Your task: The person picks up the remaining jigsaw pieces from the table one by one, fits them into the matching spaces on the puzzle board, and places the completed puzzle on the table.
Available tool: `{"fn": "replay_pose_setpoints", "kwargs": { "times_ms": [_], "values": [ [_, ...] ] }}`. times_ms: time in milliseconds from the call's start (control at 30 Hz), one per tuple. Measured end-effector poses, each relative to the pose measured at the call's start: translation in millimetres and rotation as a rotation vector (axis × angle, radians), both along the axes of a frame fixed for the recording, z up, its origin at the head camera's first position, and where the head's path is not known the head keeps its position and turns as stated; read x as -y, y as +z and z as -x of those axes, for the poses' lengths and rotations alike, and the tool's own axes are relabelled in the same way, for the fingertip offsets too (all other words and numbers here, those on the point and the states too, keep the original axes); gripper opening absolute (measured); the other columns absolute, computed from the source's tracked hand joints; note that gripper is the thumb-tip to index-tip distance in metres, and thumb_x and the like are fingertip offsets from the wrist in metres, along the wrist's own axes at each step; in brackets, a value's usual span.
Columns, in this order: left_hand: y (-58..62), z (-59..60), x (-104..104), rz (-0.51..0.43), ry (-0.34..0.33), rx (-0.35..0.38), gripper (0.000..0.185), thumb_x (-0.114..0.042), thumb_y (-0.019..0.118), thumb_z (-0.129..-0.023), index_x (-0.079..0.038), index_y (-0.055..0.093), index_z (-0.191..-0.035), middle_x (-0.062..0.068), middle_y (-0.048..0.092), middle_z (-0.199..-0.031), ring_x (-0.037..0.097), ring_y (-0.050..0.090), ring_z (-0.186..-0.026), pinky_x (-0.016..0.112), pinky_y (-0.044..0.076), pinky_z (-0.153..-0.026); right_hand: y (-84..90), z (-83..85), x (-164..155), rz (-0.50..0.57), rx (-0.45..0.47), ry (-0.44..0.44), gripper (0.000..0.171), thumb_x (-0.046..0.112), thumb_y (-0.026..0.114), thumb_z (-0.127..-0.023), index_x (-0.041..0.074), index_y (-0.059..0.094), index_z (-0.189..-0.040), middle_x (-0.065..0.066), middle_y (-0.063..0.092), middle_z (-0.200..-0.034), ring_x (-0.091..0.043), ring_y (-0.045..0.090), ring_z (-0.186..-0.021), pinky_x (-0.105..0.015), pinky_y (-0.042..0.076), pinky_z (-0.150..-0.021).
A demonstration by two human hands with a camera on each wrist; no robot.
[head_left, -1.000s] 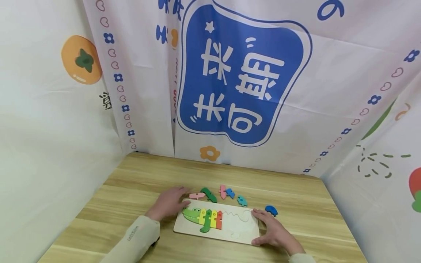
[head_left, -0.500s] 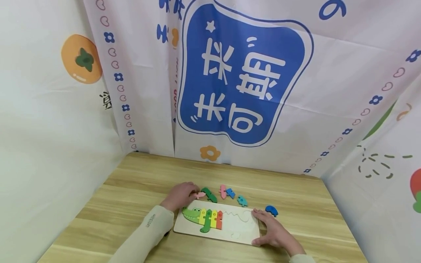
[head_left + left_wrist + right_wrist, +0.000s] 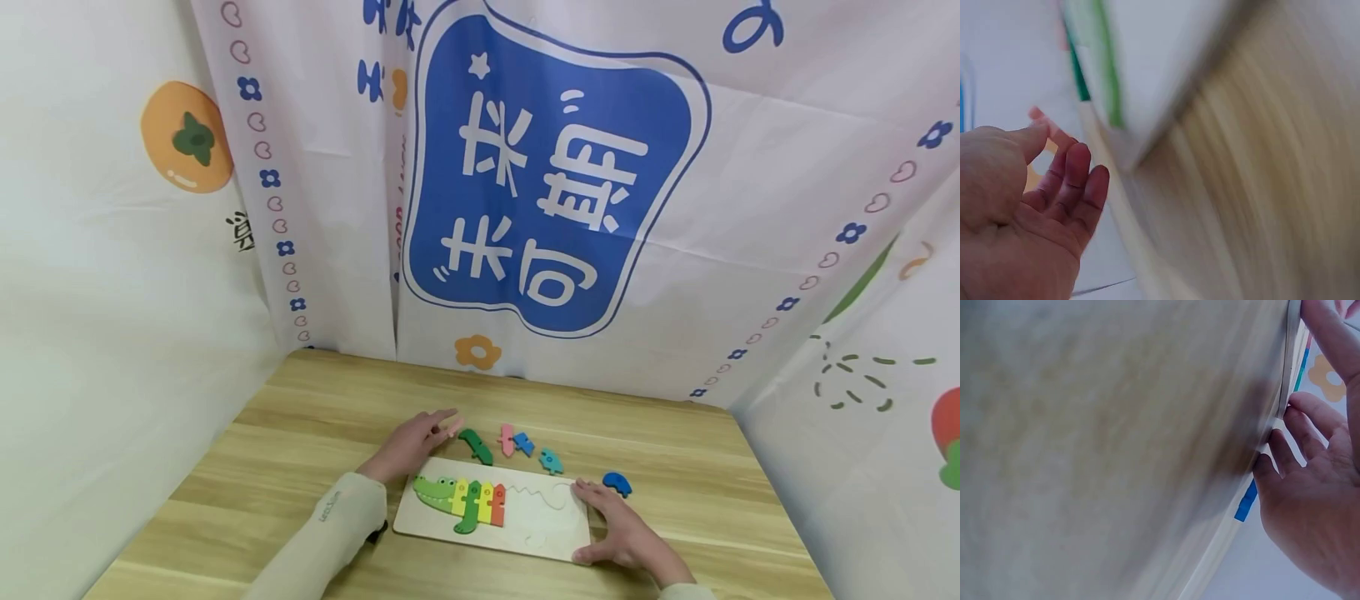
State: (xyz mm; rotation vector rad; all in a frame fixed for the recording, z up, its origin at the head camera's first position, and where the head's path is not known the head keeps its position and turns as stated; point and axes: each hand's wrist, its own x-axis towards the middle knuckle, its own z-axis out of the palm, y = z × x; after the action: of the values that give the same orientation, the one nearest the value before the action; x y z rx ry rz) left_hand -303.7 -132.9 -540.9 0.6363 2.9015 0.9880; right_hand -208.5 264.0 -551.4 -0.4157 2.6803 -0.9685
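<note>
Left hand (image 3: 405,446) pinches a pink piece (image 3: 452,424) beyond, clear of the board's (image 3: 540,518) far edge; right hand (image 3: 624,531), spread, touches its right edge.

A wooden table (image 3: 240,483) with pale, streaky grain running roughly along its far edge carries a flat, light-coloured board (image 3: 540,529). The board lies about midway between the left and right edges of the surface, its long sides roughly parallel to the far edge. Between board and far edge, loose pieces form an uneven row. From the left edge rightward come a dark green piece (image 3: 476,447), a pink piece (image 3: 507,440) with a blue piece (image 3: 524,444) right against it, a teal piece (image 3: 551,461), and, closest to the right edge, a curved dark blue piece (image 3: 618,483).
</note>
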Motion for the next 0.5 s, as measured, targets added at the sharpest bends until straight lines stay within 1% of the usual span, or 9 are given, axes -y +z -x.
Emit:
{"fn": "replay_pose_setpoints", "kwargs": {
  "times_ms": [100, 200, 233, 300, 333, 367, 433, 467, 500],
  "values": [
    [2.2, -1.1, 5, -0.17, -0.003, 0.101, 0.046, -0.021, 0.053, -0.109, -0.018, 0.049, -0.155, 0.006, 0.068, -0.115, 0.016, 0.062, -0.099, 0.041, 0.054, -0.085, -1.4, -0.3, 0, 0.004, -0.002, 0.002, 0.106, 0.037, 0.098, -0.066, 0.005, 0.048, -0.154, -0.019, 0.039, -0.164, -0.052, 0.029, -0.15, -0.073, 0.026, -0.115],
    [1.7, -2.0, 11, -0.34, -0.05, 0.241, 0.049, -0.021, 0.05, -0.111, -0.019, 0.042, -0.159, 0.014, 0.065, -0.119, 0.022, 0.063, -0.102, 0.041, 0.057, -0.084, -0.9, -0.9, 0, 0.004, -0.002, -0.001, 0.106, 0.037, 0.098, -0.066, 0.005, 0.049, -0.154, -0.02, 0.039, -0.163, -0.052, 0.029, -0.15, -0.074, 0.026, -0.115],
    [0.9, -2.3, 13, -0.402, -0.067, 0.293, 0.051, -0.021, 0.049, -0.111, -0.021, 0.039, -0.161, 0.018, 0.063, -0.121, 0.025, 0.063, -0.103, 0.042, 0.058, -0.085, -0.4, -1.1, 1, 0.004, -0.001, -0.001, 0.106, 0.037, 0.098, -0.066, 0.005, 0.049, -0.154, -0.02, 0.039, -0.163, -0.053, 0.029, -0.15, -0.074, 0.026, -0.115],
    [-1.5, -3.1, 17, -0.552, -0.111, 0.419, 0.055, -0.021, 0.046, -0.112, -0.025, 0.031, -0.164, 0.026, 0.059, -0.128, 0.031, 0.063, -0.106, 0.043, 0.059, -0.088, 0.4, -1.4, 1, 0.001, -0.003, -0.001, 0.106, 0.037, 0.098, -0.066, 0.006, 0.049, -0.154, -0.02, 0.039, -0.163, -0.053, 0.029, -0.15, -0.074, 0.026, -0.115],
    [-2.4, -3.8, 18, -0.625, -0.133, 0.472, 0.057, -0.021, 0.046, -0.112, -0.026, 0.027, -0.165, 0.027, 0.057, -0.131, 0.033, 0.063, -0.108, 0.043, 0.059, -0.09, 0.7, -1.5, 1, 0.0, -0.005, -0.002, 0.106, 0.037, 0.098, -0.065, 0.006, 0.049, -0.154, -0.019, 0.04, -0.163, -0.052, 0.029, -0.15, -0.074, 0.026, -0.115],
    [-3.4, -4.7, 20, -0.689, -0.155, 0.521, 0.058, -0.021, 0.046, -0.112, -0.028, 0.025, -0.166, 0.027, 0.054, -0.135, 0.033, 0.063, -0.111, 0.042, 0.058, -0.092, 1.1, -1.5, 1, -0.001, -0.005, -0.003, 0.106, 0.036, 0.098, -0.065, 0.006, 0.049, -0.154, -0.019, 0.04, -0.163, -0.052, 0.029, -0.15, -0.073, 0.026, -0.115],
    [-4.6, -7.3, 22, -0.821, -0.195, 0.62, 0.06, -0.023, 0.045, -0.112, -0.031, 0.022, -0.167, 0.025, 0.053, -0.137, 0.032, 0.062, -0.114, 0.041, 0.057, -0.096, 1.2, -1.6, 2, -0.002, -0.008, 0.0, 0.106, 0.036, 0.098, -0.066, 0.006, 0.049, -0.154, -0.019, 0.039, -0.163, -0.052, 0.029, -0.15, -0.074, 0.025, -0.115],
    [-4.8, -9.0, 23, -0.879, -0.21, 0.661, 0.06, -0.024, 0.045, -0.112, -0.031, 0.021, -0.167, 0.022, 0.053, -0.136, 0.03, 0.061, -0.116, 0.039, 0.055, -0.098, 1.2, -1.7, 2, -0.003, -0.007, 0.001, 0.106, 0.036, 0.098, -0.066, 0.006, 0.049, -0.154, -0.019, 0.039, -0.164, -0.052, 0.029, -0.15, -0.074, 0.025, -0.115],
    [-4.5, -10.9, 23, -0.919, -0.219, 0.687, 0.06, -0.026, 0.045, -0.112, -0.031, 0.021, -0.167, 0.017, 0.053, -0.135, 0.027, 0.061, -0.116, 0.037, 0.054, -0.099, 1.2, -1.7, 1, -0.003, -0.008, 0.004, 0.106, 0.036, 0.098, -0.066, 0.006, 0.048, -0.154, -0.02, 0.039, -0.164, -0.052, 0.028, -0.15, -0.074, 0.025, -0.115]
  ]
}}
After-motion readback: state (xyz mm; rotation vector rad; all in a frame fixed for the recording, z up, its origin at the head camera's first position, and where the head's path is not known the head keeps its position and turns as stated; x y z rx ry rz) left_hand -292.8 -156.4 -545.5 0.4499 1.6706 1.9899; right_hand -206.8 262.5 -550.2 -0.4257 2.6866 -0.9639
